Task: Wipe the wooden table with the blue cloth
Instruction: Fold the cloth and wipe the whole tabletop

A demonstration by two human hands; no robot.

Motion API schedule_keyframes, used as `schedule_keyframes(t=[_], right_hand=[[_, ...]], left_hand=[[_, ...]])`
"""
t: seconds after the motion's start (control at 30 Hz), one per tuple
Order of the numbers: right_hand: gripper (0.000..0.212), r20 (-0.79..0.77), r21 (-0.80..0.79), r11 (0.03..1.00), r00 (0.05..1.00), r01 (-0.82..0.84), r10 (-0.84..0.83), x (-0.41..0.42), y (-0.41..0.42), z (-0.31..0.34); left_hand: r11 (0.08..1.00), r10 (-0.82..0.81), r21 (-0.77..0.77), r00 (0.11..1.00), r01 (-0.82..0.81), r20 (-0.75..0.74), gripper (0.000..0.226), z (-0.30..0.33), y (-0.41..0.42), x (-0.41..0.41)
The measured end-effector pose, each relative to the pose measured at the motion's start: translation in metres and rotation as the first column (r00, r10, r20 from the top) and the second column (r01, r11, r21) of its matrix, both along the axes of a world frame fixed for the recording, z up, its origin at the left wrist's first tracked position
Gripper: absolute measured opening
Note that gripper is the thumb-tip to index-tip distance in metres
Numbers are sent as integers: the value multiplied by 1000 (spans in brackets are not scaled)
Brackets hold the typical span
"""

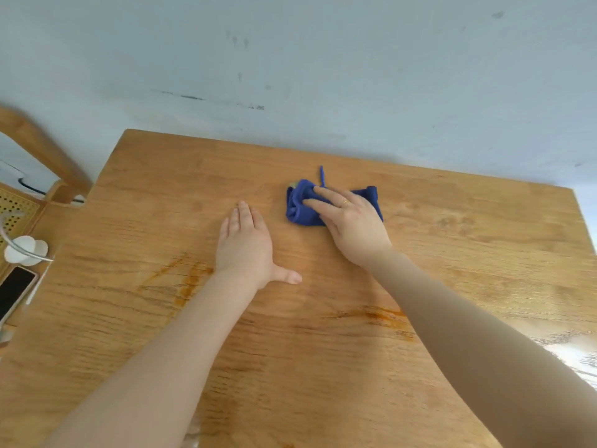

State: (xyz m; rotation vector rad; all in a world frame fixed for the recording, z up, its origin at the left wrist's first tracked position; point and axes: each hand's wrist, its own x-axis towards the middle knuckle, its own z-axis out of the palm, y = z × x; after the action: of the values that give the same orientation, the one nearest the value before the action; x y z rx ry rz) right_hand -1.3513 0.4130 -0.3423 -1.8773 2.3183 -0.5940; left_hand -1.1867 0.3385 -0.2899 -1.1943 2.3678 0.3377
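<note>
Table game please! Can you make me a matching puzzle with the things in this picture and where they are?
Things:
1. blue cloth
2. left hand
3. phone
4. ring

Places:
A. flat on the bare wooden table
B. on a finger of the right hand
C. under the right hand, near the far edge
D. off the table's left side

Pairs: 1-C, 2-A, 3-D, 4-B

A lived-in home room — a wooden desk point(323, 318) against a scuffed pale wall point(290, 59), a cane-backed wooden chair point(19, 205) and a phone point(14, 291) alongside.
</note>
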Motion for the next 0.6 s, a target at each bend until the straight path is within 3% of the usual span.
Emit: schedule_keyframes(t=[0.17,0.27,0.43,0.53,0.6], right_hand=[[37,-142,93,931,930,352,-338,-59,-32,3],[38,-107,133,902,911,410,-398,-56,-34,10],[44,59,63,990,990,123,-127,1,28,12],[42,54,29,992,991,-121,119,3,50,10],[43,68,-8,994,992,-107,107,-20,32,8]], left_hand=[[1000,0,13,1000,0,-26,141,-3,0,5],[1000,-4,12,999,4,-41,141,-1,2,7],[999,29,29,997,-27,-68,139,1,5,6],[999,38,31,997,-36,-67,139,0,4,5],[999,39,30,998,-38,-54,139,1,2,3]])
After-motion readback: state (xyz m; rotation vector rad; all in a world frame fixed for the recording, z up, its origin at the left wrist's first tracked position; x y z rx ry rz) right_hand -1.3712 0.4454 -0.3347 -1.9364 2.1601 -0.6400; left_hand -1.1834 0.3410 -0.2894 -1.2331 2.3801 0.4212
